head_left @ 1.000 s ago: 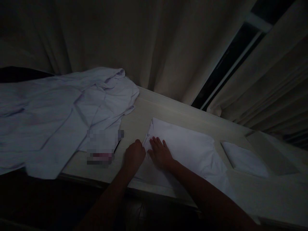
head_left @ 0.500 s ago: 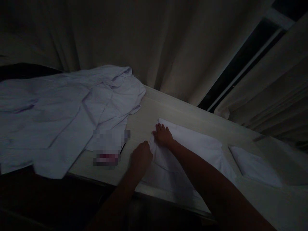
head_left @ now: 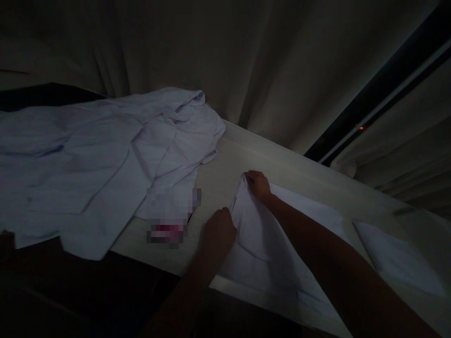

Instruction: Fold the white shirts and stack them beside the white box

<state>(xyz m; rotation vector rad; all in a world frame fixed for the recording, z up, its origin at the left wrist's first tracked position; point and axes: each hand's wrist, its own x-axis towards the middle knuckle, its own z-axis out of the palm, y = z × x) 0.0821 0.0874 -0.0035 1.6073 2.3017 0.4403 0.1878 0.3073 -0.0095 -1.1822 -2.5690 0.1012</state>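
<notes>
A white cloth (head_left: 257, 234) lies on the pale tabletop (head_left: 225, 162), its left end lifted between my hands. My right hand (head_left: 259, 185) pinches the far left corner, fingers closed on it. Nearer to me, my left hand (head_left: 220, 230) is closed on the cloth's left edge. The fabric between the two hands is drawn up a little and creased, while the rest spreads rightward under my right forearm.
A large rumpled heap of white garments (head_left: 105, 155) covers the left side, partly hanging over the front edge. A folded white cloth (head_left: 398, 258) rests at the right. Curtains (head_left: 211, 56) hang behind the table.
My right hand was spread flat on the cloth; now it grips the far corner, which has risen slightly. My left hand keeps its hold. The view has shifted, moving everything a little rightward.
</notes>
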